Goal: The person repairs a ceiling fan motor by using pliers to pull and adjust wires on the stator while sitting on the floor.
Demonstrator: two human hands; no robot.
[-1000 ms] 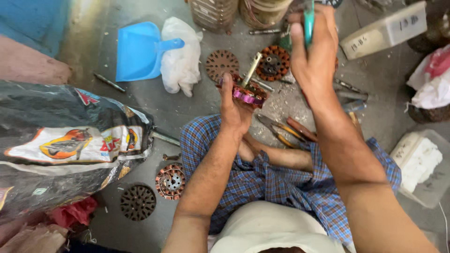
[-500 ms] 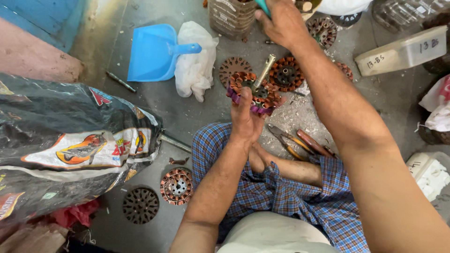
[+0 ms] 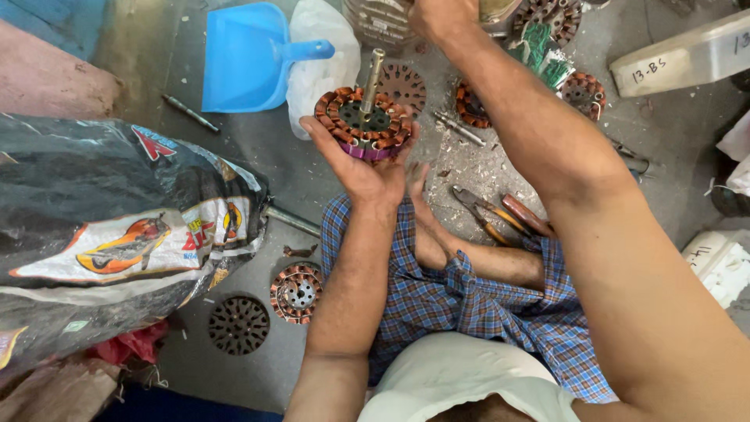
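Landmark for all placements: the stator (image 3: 364, 123), a round core ringed with copper windings and a purple base band.

Left of the stator, a large black sack (image 3: 117, 234) lies on the floor, bearing a white panel with an orange-and-red graphic and a red triangular mark. Below it rest a bare dark lamination disc (image 3: 238, 323) and a second wound core (image 3: 296, 292). Up and left of the stator lies a blue dustpan (image 3: 246, 59), a white plastic bag (image 3: 320, 62) just beside it.

The stator sits on the left hand (image 3: 367, 168), raised off the floor above the checked cloth (image 3: 461, 305) over the lap. The fingers are spread and cupped under the base band, fingertips gripping its rim. A metal shaft (image 3: 373, 76) rises from the centre; that long axis points up and away from the palm, tilted slightly right.

The right hand (image 3: 441, 14) is up and right of the stator, at the frame's top edge and well apart from it; its fingers are cut off, so I cannot tell their state. The left hand is plainly the nearer.

Right of the stator, pliers (image 3: 488, 215) with orange handles lie on the floor. Far right, a long pale box (image 3: 687, 55) carries dark handwritten marks; a white container (image 3: 723, 262) sits below it.
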